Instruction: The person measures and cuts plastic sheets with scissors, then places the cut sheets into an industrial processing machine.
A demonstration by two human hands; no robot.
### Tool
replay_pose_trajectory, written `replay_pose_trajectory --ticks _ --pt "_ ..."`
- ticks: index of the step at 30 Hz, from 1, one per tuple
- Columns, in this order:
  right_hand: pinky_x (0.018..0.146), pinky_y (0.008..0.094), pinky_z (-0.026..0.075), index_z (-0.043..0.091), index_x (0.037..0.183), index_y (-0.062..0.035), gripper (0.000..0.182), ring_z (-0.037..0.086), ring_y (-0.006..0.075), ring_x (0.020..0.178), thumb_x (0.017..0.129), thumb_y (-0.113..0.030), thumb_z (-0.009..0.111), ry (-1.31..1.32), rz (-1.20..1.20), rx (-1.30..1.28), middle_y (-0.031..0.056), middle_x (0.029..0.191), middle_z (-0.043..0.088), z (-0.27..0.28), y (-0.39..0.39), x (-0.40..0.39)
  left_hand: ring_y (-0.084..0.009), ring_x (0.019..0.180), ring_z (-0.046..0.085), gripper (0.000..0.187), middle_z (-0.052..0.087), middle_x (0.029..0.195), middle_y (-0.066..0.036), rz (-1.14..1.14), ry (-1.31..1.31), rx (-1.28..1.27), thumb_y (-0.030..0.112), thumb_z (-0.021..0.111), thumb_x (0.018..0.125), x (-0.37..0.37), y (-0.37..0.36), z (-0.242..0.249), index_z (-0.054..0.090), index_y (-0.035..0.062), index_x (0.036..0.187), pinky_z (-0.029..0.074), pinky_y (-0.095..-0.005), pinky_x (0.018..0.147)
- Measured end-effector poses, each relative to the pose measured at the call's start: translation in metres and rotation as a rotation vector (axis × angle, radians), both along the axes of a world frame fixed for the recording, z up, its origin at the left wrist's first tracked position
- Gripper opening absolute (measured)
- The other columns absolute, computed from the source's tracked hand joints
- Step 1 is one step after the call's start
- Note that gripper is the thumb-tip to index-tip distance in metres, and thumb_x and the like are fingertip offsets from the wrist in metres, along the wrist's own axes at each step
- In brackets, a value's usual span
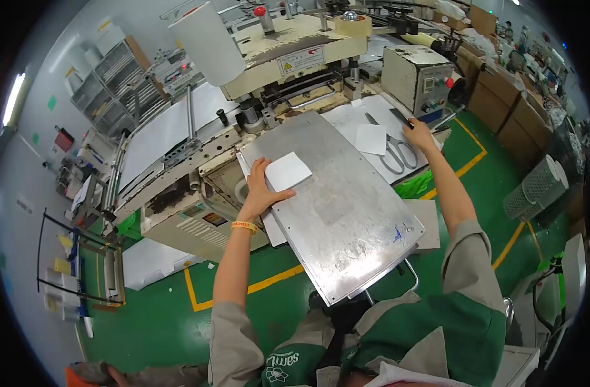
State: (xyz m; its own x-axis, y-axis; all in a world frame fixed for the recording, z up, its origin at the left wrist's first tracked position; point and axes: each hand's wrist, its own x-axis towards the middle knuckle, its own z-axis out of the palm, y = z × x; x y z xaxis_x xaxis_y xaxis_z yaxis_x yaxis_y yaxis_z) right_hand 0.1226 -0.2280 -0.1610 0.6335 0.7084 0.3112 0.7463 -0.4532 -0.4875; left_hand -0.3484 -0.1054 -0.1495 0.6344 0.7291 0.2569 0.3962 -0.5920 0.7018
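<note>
A metal plate (346,219) lies in front of the machine. On its upper left part rests a small white stack (288,171). My left hand (262,190), with a yellow wristband, has its fingers spread at the stack's left and near edges. Off the plate's right side, my right hand (419,134) is closed on the end of a dark, flat tool (401,117), just above a white sheet. Grey-handled scissors (398,155) lie on that sheet beside another small white piece (371,139).
The cream machine (301,51) stands behind the plate, with a control box (416,80) at its right. Cardboard boxes (495,97) and mesh rolls (537,187) are on the right. A metal rail handle (410,274) juts below the plate. Part of another person (140,375) shows at bottom left.
</note>
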Motion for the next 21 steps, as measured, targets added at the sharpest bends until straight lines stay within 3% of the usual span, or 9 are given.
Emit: replay_pose_trajectory --ticks 2,5,6,8,11,14,16,18,21 --pt "0.086 0.0416 0.045 0.059 0.112 -0.0051 0.043 0.055 0.0373 0.100 0.075 -0.028 0.061 -0.435 -0.065 -0.077 0.0206 0.105 0.059 0.033 -0.021 -0.047 -0.0342 0.134 0.016 0.108 0.021 0.142 -0.020 0.024 0.013 -0.036 0.054 0.080 0.052 0.001 -0.005 0.007 0.031 0.0018 0.133 0.011 -0.0432 0.110" --pt "0.086 0.0421 0.044 0.060 0.110 -0.0072 0.042 0.053 0.0365 0.100 0.074 -0.029 0.063 -0.028 0.367 -0.186 0.0219 0.101 0.056 0.041 -0.035 -0.061 -0.0343 0.134 0.017 0.109 0.021 0.142 -0.020 0.014 0.007 0.014 0.054 0.081 0.051 0.001 -0.002 0.004 0.032 0.0020 0.133 0.012 -0.0425 0.110" --pt "0.086 0.0417 0.044 0.058 0.113 -0.0075 0.046 0.053 0.0366 0.099 0.073 -0.029 0.064 -0.070 0.410 -0.183 0.0225 0.100 0.056 0.034 -0.036 -0.064 -0.0345 0.134 0.017 0.109 0.022 0.142 -0.020 0.019 -0.008 -0.011 0.054 0.081 0.051 0.001 -0.002 0.002 0.032 0.0021 0.133 0.012 -0.0431 0.110" --pt "0.087 0.0419 0.043 0.054 0.118 -0.0083 0.052 0.053 0.0370 0.100 0.073 -0.031 0.067 -0.073 0.421 -0.234 0.0228 0.100 0.056 0.044 -0.037 -0.069 -0.0347 0.134 0.016 0.109 0.022 0.142 -0.019 0.021 0.013 0.003 0.054 0.080 0.052 0.001 0.000 0.001 0.031 0.0027 0.134 0.011 -0.0437 0.110" --pt "0.087 0.0424 0.043 0.050 0.122 -0.0090 0.059 0.053 0.0370 0.099 0.072 -0.032 0.069 -0.388 0.367 -0.289 0.0221 0.101 0.056 0.062 -0.051 -0.091 -0.0344 0.135 0.016 0.111 0.022 0.142 -0.020 0.029 0.016 -0.031 0.054 0.080 0.052 0.001 -0.002 0.003 0.028 0.0029 0.135 0.010 -0.0441 0.110" --pt "0.086 0.0412 0.044 0.045 0.126 -0.0087 0.073 0.054 0.0378 0.101 0.066 -0.037 0.075 -0.028 0.363 -0.373 0.0242 0.106 0.056 0.057 -0.050 -0.098 -0.0338 0.135 0.018 0.114 0.023 0.141 -0.020 0.010 0.002 -0.067 0.055 0.080 0.051 0.001 -0.002 0.005 0.025 0.0020 0.136 0.006 -0.0468 0.110" --pt "0.084 0.0418 0.045 0.043 0.127 -0.0073 0.075 0.055 0.0389 0.100 0.067 -0.039 0.074 -0.050 0.244 -0.348 0.0244 0.108 0.056 0.052 -0.049 -0.111 -0.0335 0.135 0.017 0.115 0.023 0.141 -0.020 0.025 0.010 -0.053 0.056 0.080 0.052 0.001 -0.005 0.005 0.024 0.0011 0.136 0.004 -0.0490 0.109" --pt "0.082 0.0441 0.048 0.041 0.125 -0.0043 0.070 0.058 0.0406 0.095 0.065 -0.029 0.070 0.025 0.271 -0.335 0.0255 0.102 0.057 0.045 -0.040 -0.108 -0.0335 0.135 0.017 0.116 0.023 0.142 -0.022 0.014 0.005 -0.047 0.057 0.079 0.053 0.000 -0.004 0.006 0.022 -0.0003 0.137 0.000 -0.0535 0.107" --pt "0.076 0.0445 0.050 0.043 0.113 -0.0009 0.057 0.060 0.0392 0.091 0.064 -0.017 0.067 -0.178 0.142 -0.447 0.0259 0.096 0.060 0.058 -0.034 -0.126 -0.0356 0.137 0.011 0.118 0.021 0.143 -0.023 0.004 0.032 -0.009 0.059 0.077 0.054 -0.003 -0.003 0.002 0.019 -0.0011 0.138 -0.005 -0.0573 0.105"
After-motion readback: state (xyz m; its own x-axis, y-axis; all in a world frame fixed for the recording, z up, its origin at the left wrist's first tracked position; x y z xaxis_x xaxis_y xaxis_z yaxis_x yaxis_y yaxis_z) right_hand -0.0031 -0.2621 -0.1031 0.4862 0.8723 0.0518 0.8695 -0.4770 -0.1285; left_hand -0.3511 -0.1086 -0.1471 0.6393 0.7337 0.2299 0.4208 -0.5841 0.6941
